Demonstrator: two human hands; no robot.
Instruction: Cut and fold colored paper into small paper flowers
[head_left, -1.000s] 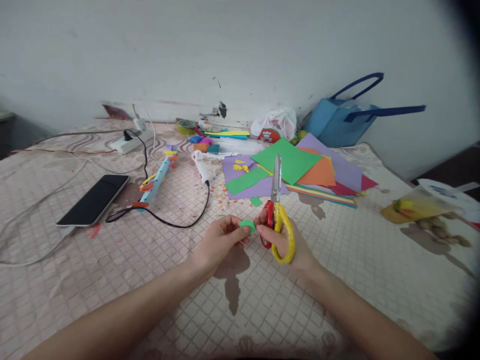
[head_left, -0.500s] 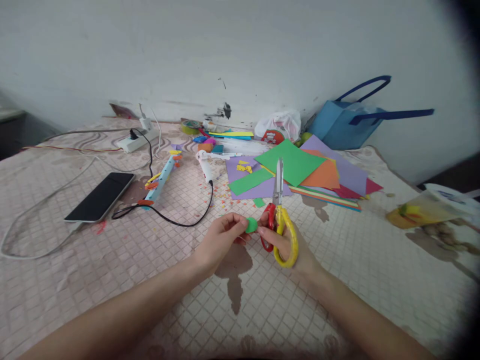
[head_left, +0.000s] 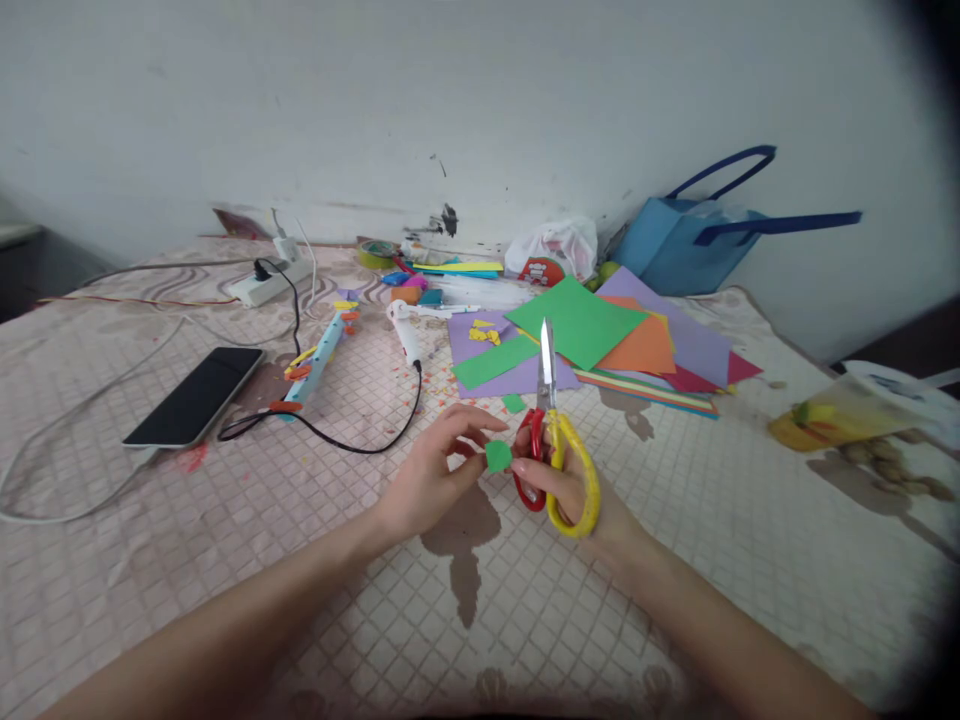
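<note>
My right hand (head_left: 574,490) is wrapped round a pair of scissors (head_left: 547,375) with one red and one yellow handle, their blades together and pointing away from me. The same hand's thumb and fingertip pinch the right edge of a small, roughly round piece of green paper (head_left: 498,456). At its left is my left hand (head_left: 435,465), fingers apart, index finger stretched above the paper. The left thumb tip lies close to the paper's edge; whether it touches, I cannot tell. A small green paper scrap (head_left: 514,402) lies on the table just beyond.
Coloured paper sheets (head_left: 577,322) lie behind the scissors. A white glue gun (head_left: 405,335), a decorated light-blue stick (head_left: 319,360), a phone (head_left: 196,398) and a power strip (head_left: 271,283) are leftward. Rightward are a tilted plastic cup (head_left: 832,412) and a blue bag (head_left: 675,245).
My left fingers have spread and loosened from the green paper, which now stays in my right fingertips and shows more of its face. The scissors have tilted slightly left.
</note>
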